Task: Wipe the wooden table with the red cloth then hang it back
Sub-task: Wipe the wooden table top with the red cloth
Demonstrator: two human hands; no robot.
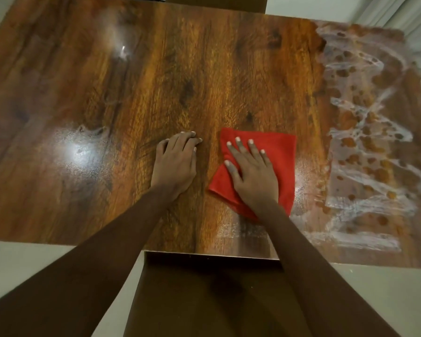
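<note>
Right hand [252, 172] presses cloth [278, 154] flat, fingers straight; left hand [174, 164] rests relaxed on table [131, 93]; cloth looks soft, light; pinch its far right corner.

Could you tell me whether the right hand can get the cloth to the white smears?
Probably yes: the right hand lies flat on the red cloth, the white smears start just to its right, and only bare table lies between.

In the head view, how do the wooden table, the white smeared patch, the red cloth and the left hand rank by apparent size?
1. wooden table
2. white smeared patch
3. red cloth, partly under the right hand
4. left hand
</note>
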